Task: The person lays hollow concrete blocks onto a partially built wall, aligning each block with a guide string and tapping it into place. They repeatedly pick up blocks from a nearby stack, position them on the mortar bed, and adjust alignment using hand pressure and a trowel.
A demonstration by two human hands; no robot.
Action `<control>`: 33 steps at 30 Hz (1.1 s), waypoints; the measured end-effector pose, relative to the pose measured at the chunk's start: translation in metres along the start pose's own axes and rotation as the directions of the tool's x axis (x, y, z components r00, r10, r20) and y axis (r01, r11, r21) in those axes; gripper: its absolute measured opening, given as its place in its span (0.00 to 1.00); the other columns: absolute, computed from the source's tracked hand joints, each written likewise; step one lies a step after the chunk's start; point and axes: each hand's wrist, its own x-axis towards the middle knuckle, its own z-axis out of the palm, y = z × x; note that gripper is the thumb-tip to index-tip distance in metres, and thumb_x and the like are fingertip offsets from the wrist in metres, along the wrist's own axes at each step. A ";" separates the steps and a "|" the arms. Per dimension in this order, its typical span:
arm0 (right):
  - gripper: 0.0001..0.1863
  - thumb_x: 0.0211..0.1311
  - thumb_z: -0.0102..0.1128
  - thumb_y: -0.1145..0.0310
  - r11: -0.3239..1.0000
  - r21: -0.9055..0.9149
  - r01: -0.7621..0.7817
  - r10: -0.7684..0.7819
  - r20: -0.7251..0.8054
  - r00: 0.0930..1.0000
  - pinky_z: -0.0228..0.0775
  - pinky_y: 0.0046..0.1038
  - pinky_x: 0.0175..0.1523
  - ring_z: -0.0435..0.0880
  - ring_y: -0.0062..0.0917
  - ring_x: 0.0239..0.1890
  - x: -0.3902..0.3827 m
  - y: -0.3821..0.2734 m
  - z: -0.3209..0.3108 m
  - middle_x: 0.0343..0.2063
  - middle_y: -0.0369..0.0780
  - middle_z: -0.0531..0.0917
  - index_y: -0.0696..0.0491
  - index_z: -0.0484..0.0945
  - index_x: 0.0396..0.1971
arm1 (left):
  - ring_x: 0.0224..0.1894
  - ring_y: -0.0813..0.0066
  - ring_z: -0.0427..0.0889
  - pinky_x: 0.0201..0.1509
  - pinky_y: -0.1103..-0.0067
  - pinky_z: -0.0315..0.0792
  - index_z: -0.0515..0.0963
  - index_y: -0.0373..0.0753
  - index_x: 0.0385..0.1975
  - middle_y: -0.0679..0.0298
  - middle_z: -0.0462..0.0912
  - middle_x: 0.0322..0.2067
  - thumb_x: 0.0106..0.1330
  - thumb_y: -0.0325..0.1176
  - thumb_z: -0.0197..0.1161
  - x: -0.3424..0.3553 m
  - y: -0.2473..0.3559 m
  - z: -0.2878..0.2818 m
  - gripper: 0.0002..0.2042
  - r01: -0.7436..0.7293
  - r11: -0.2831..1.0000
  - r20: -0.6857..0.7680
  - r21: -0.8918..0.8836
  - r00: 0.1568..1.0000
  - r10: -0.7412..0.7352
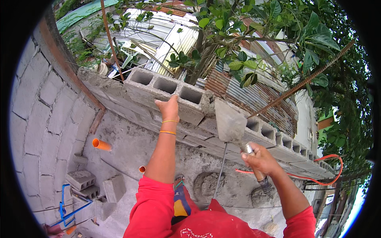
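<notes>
A grey hollow concrete block sits on top of the block wall in front of me, its cells facing up. My left hand grips its near upper edge, with the fingertips over the rim by the middle cells. My right hand is closed around the handle of a trowel. The mortar-coated trowel blade points up and away, close to the wall top, just right of the block. Wet mortar clings to the block's right end, in the joint beside the blade.
A rusty rebar slants up right of the trowel; a thinner one stands left. Red-orange tubing loops over the wall. Orange pipes rise from the floor. Loose blocks and a blue metal frame lie lower left. Branches overhang.
</notes>
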 end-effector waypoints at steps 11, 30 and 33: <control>0.18 0.77 0.62 0.61 0.839 0.509 -0.190 -0.028 0.390 0.921 0.70 0.25 0.28 0.75 0.21 0.23 0.115 0.103 0.027 0.25 0.36 0.78 0.58 0.77 0.55 | 0.76 0.43 0.59 0.67 0.40 0.64 0.35 0.31 0.79 0.41 0.51 0.77 0.59 0.40 0.73 0.003 0.006 0.003 0.57 0.010 0.997 0.010 0.071 1.000 -0.010; 0.31 0.79 0.50 0.41 0.384 0.852 -0.355 -0.144 0.435 0.889 0.72 0.32 0.24 0.74 0.28 0.19 0.046 0.050 0.024 0.27 0.38 0.75 0.57 0.73 0.59 | 0.77 0.40 0.56 0.68 0.32 0.60 0.33 0.35 0.80 0.45 0.49 0.78 0.59 0.43 0.74 0.018 -0.006 0.004 0.59 -0.008 0.997 -0.025 0.072 1.000 0.009; 0.31 0.78 0.50 0.40 0.347 0.843 -0.412 -0.128 0.478 0.869 0.71 0.33 0.23 0.75 0.28 0.18 0.076 0.039 0.034 0.27 0.38 0.76 0.56 0.74 0.58 | 0.76 0.39 0.58 0.67 0.31 0.60 0.35 0.33 0.80 0.43 0.51 0.77 0.59 0.43 0.75 0.018 -0.006 0.009 0.59 -0.025 0.996 -0.025 0.085 0.999 0.027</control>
